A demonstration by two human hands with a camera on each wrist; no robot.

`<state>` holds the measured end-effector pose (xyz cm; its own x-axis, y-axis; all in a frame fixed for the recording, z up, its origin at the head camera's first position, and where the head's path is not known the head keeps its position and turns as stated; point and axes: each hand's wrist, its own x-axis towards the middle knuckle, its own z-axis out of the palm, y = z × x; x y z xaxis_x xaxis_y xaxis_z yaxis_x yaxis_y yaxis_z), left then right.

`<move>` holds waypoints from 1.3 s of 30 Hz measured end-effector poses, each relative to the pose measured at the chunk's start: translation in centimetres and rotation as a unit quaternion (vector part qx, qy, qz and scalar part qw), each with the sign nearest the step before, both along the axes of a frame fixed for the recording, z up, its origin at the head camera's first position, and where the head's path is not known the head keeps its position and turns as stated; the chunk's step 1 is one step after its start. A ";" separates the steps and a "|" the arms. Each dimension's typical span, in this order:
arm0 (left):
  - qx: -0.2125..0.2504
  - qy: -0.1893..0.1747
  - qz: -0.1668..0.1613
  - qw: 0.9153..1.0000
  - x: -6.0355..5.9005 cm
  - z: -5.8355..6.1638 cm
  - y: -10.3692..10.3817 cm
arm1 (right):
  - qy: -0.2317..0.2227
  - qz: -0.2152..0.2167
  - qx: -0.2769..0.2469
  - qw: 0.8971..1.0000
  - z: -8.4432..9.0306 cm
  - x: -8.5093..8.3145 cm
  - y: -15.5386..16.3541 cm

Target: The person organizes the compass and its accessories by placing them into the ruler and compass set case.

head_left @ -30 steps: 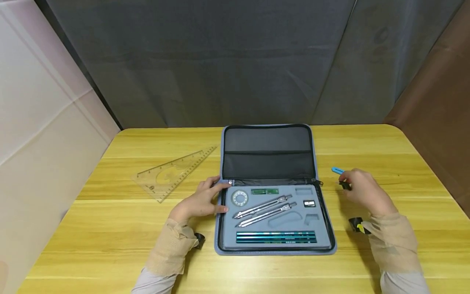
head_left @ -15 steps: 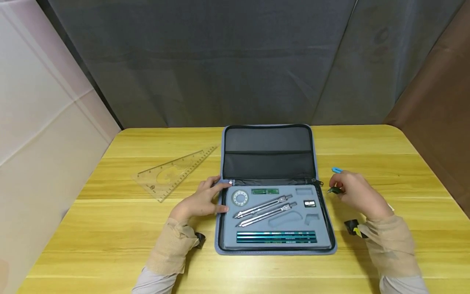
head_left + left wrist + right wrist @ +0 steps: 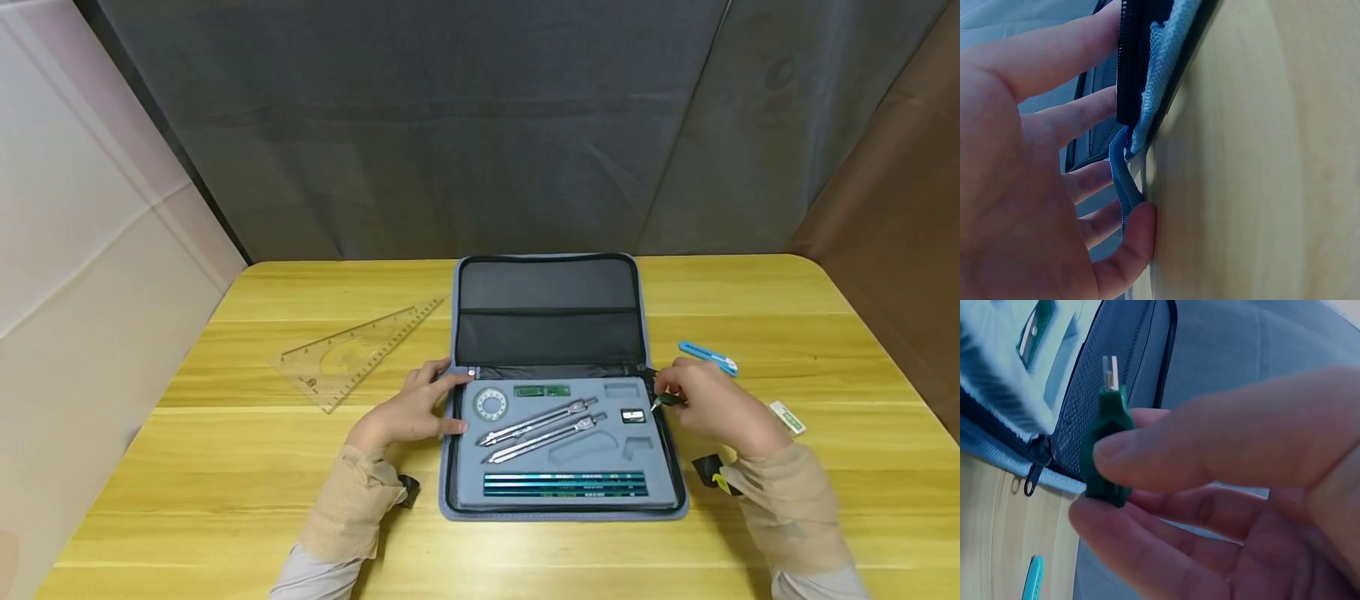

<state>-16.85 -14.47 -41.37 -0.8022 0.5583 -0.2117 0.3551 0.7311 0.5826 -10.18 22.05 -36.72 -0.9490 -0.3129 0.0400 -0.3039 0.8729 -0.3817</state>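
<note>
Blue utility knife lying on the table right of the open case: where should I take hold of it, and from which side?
Probably best across the middle of the slim blue utility knife, pinching its two long edges from above. It lies flat and slanted on the yellow wooden table, apart from the grey zip case, so nothing blocks its sides. The right hand is nearest but already pinches a small green piece.

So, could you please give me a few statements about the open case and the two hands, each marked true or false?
1. The right hand pinches a small green piece. True.
2. The left hand lifts the clear set square. False: it rests on the left edge of the case; the set square lies apart on the table.
3. Three green pencils lie in the case's front slot. True.
4. The case is zipped shut. False: it lies open.
5. The blue knife lies inside the case. False: it lies on the table, to the right.
</note>
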 end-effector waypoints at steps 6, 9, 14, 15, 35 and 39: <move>-0.002 0.002 -0.002 1.000 0.0 0.1 0.0 | -0.009 0.014 0.016 1.000 0.1 0.2 -0.3; -0.002 0.001 -0.002 1.000 0.1 0.1 0.0 | -0.013 0.024 0.019 0.999 0.2 0.3 -0.4; 0.000 -0.002 -0.001 1.000 0.1 0.1 0.0 | -0.009 0.044 0.020 0.999 0.3 0.5 -0.9; 0.001 -0.002 -0.001 1.000 0.1 0.1 0.0 | -0.007 0.051 0.019 0.999 0.3 0.5 -1.0; 0.000 -0.003 -0.002 1.000 0.0 0.1 0.0 | -0.088 0.075 0.022 0.993 0.2 0.7 -2.5; -0.001 -0.003 0.000 1.000 0.1 0.2 0.0 | -0.101 0.069 0.023 0.992 0.2 0.8 -2.7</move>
